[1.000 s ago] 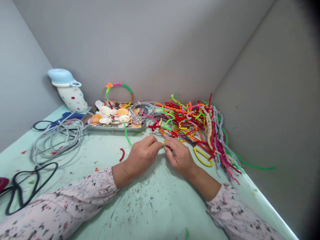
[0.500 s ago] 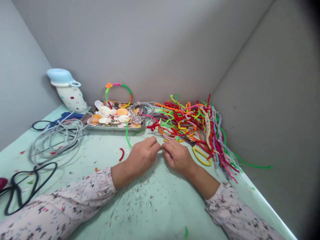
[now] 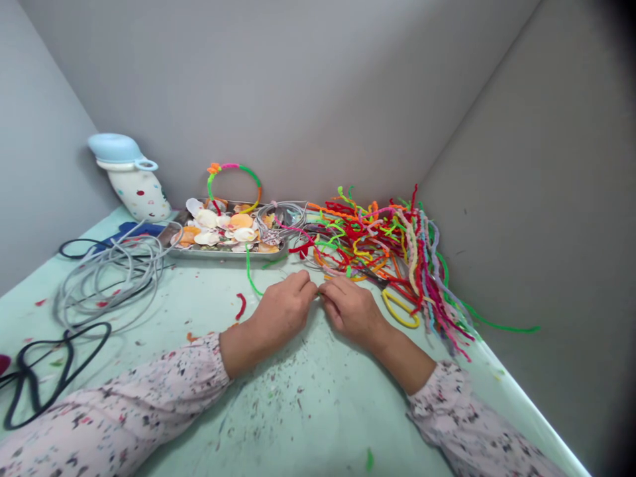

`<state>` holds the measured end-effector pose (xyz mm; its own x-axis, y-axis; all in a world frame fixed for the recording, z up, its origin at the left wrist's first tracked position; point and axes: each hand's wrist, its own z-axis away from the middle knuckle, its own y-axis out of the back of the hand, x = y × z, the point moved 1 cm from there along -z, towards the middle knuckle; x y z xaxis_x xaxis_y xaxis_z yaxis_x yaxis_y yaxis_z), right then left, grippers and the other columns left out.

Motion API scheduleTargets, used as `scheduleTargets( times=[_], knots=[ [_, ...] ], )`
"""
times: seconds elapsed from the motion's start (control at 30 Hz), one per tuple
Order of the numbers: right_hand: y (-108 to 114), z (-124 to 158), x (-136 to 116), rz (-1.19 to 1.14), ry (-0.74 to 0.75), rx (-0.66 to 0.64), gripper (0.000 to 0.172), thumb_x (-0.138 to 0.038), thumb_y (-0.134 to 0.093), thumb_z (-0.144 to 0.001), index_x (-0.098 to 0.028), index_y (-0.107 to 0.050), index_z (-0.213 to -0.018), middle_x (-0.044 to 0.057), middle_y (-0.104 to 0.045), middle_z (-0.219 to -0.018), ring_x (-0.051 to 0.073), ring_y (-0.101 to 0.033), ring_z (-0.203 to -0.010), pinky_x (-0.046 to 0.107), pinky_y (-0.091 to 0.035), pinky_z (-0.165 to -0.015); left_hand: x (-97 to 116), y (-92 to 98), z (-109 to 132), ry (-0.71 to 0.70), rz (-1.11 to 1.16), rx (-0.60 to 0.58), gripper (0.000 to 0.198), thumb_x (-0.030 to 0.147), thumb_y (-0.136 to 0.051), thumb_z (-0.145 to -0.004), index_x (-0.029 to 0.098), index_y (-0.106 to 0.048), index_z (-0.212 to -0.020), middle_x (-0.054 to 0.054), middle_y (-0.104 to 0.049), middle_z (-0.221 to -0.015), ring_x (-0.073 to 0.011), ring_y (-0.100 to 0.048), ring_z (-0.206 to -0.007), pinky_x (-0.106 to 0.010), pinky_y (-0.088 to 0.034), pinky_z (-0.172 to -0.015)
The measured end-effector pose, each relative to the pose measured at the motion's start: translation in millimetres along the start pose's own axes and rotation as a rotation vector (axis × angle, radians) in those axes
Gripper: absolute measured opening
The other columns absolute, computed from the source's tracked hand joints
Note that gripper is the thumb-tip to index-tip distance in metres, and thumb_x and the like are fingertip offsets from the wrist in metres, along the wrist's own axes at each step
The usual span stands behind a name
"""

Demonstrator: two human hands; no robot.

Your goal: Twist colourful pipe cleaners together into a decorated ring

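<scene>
Head view: both hands meet at the middle of the table (image 3: 308, 417), wrists resting on it, likely to steady fine work.
Left hand (image 3: 282, 310): fingertips pressed together, pinching a green bit (image 3: 318, 294) that barely shows.
Right hand (image 3: 354, 309): pinches the same bit from the other side; the hands touch.
Stems (image 3: 382, 242): a loose, many-coloured pile at 1 o'clock of the hands, within easy reach.
Green stem (image 3: 250, 271): lies curved at 11 o'clock, near the left hand; whether it is held I cannot tell.
Tray (image 3: 223, 252): at 11 o'clock, holding shells (image 3: 233, 233); a hoop (image 3: 234, 179) leans behind it.
Cords (image 3: 106, 278): coiled at 9 o'clock, well apart.
Surface: pale green, strewn with fuzz and scraps.
Room: plain grey walls (image 3: 298, 86) enclose it in a corner.
</scene>
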<state>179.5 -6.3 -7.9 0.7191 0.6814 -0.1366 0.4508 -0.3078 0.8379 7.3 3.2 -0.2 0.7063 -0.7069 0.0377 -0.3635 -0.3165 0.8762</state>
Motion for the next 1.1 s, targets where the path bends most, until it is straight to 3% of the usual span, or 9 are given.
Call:
scheduleTargets(
  times=[0.5,0.6,0.7,0.77,0.87,0.97,1.1],
  knots=[
    [-2,1,0,-0.011,0.005,-0.02,0.015,-0.014,-0.044,-0.085,-0.02,-0.056,-0.093,0.006,-0.06,-0.085,0.02,-0.056,-0.087,0.034,-0.049,-0.08,-2,-0.7,-1,-0.031,-0.027,-0.01,0.016,0.014,-0.043,-0.089,0.016,-0.057,-0.08,-0.004,-0.054,-0.078,-0.0179,-0.05,-0.073,-0.029,-0.042,-0.061],
    [1,-1,-2,-0.035,-0.007,0.036,0.018,-0.014,-0.044,-0.085,-0.02,-0.056,-0.098,0.007,-0.062,-0.088,0.021,-0.057,-0.094,0.036,-0.048,-0.086,0,5.5,-3,-0.029,-0.016,0.105,0.016,0.015,-0.044,-0.089,0.016,-0.059,-0.082,-0.005,-0.056,-0.079,-0.0191,-0.051,-0.076,-0.032,-0.043,-0.068],
    [4,-2,-2,-0.076,-0.086,0.167,0.02,-0.015,-0.044,-0.087,-0.021,-0.056,-0.102,0.008,-0.063,-0.093,0.022,-0.057,-0.097,0.037,-0.048,-0.085,6,16.5,0,-0.032,0.044,0.327,0.018,0.019,-0.05,-0.087,0.017,-0.058,-0.102,-0.011,-0.058,-0.102,-0.0232,-0.051,-0.096,-0.041,-0.042,-0.084],
    [5,-2,-1,-0.102,-0.157,0.262,0.019,-0.017,-0.044,-0.088,-0.021,-0.056,-0.102,0.008,-0.063,-0.093,0.021,-0.058,-0.091,0.036,-0.049,-0.08,13,21.1,3,-0.182,0.114,0.386,0.018,0.019,-0.051,-0.086,0.02,-0.058,-0.103,-0.008,-0.061,-0.097,-0.02,-0.053,-0.09,-0.037,-0.043,-0.08],
    [7,-1,0,-0.126,-0.217,0.351,0.016,-0.017,-0.044,-0.088,-0.021,-0.056,-0.099,0.007,-0.061,-0.088,0.02,-0.058,-0.085,0.035,-0.048,-0.076,20,18.5,6,-0.382,0.203,0.188,0.016,0.016,-0.048,-0.086,0.017,-0.059,-0.098,-0.005,-0.062,-0.083,-0.0162,-0.054,-0.077,-0.03,-0.044,-0.07],
    [8,0,-1,-0.155,-0.207,0.383,0.014,-0.016,-0.046,-0.087,-0.021,-0.055,-0.096,0.007,-0.061,-0.089,0.02,-0.057,-0.087,0.035,-0.048,-0.077,17,12.9,4,-0.199,0.284,0.159,0.013,0.018,-0.048,-0.087,0.016,-0.06,-0.091,-0.007,-0.061,-0.085,-0.0175,-0.054,-0.08,-0.031,-0.045,-0.071],
    [7,1,-2,-0.189,-0.15,0.359,0.017,-0.015,-0.046,-0.087,-0.021,-0.055,-0.1,0.008,-0.062,-0.094,0.021,-0.058,-0.092,0.036,-0.049,-0.079,5,12.5,-1,0.043,0.326,0.37,0.016,0.019,-0.051,-0.086,0.017,-0.059,-0.1,-0.008,-0.06,-0.095,-0.0204,-0.054,-0.093,-0.037,-0.046,-0.082]
  ],
)
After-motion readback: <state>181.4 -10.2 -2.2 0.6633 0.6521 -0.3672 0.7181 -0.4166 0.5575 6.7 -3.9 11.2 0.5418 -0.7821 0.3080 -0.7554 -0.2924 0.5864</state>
